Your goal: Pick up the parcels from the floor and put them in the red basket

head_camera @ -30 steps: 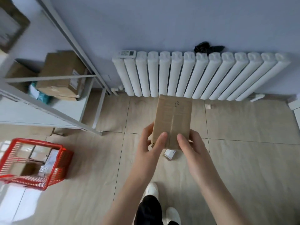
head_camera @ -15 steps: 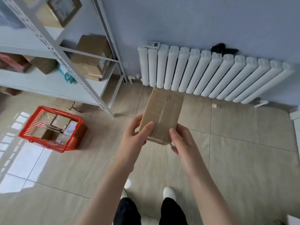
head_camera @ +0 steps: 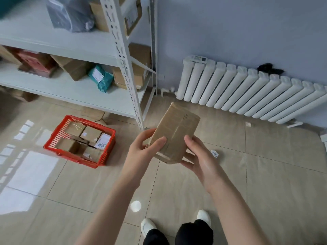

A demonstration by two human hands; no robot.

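A brown taped cardboard parcel (head_camera: pixel 177 131) is held in the air in front of me, tilted with its far end up. My left hand (head_camera: pixel 144 149) grips its near left side, thumb on top. My right hand (head_camera: pixel 200 156) cups its near right side and underside. The red basket (head_camera: pixel 53 138) stands on the tiled floor to the left of my hands, with several small cardboard parcels (head_camera: pixel 91 134) inside it. A small white-labelled item (head_camera: pixel 214 154) lies on the floor just right of my right hand.
A white metal shelf rack (head_camera: pixel 123 55) with boxes and bags stands behind the basket. A white radiator (head_camera: pixel 247 89) runs along the blue wall at the right. A flattened box (head_camera: pixel 93 113) lies under the shelf. My white shoes (head_camera: pixel 147 227) are at the bottom.
The view has swung left, so the basket and shelf rack now sit nearer the middle. The parcel stays in both hands, tilted slightly more to the right.
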